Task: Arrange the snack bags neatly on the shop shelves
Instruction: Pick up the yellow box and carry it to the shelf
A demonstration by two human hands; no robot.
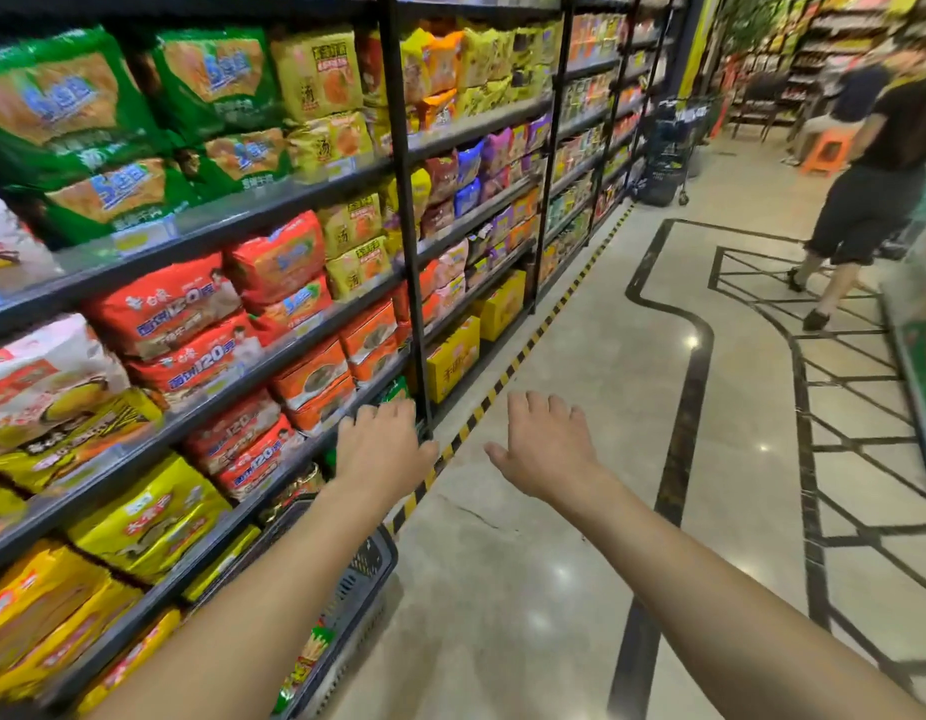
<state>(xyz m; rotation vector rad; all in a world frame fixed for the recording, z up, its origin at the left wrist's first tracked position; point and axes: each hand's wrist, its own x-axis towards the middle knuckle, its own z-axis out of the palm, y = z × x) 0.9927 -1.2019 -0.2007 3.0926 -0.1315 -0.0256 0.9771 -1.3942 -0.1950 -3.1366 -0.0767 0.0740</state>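
Observation:
Black shop shelves (274,210) run along the left, packed with snack bags: green bags (61,96) on top, red bags (165,304) in the middle, orange bags (315,376) and yellow bags (149,517) lower down. My left hand (383,449) is stretched out with relaxed fingers in front of a lower shelf, close to a green bag (396,392); whether it touches that bag is unclear. My right hand (546,444) hovers over the floor with fingers spread, holding nothing.
A black shopping basket (346,584) with snack packs stands on the floor under my left arm. A person (876,189) walks away at the right. A trolley (668,153) stands down the aisle. Yellow-black tape (507,371) lines the shelf base.

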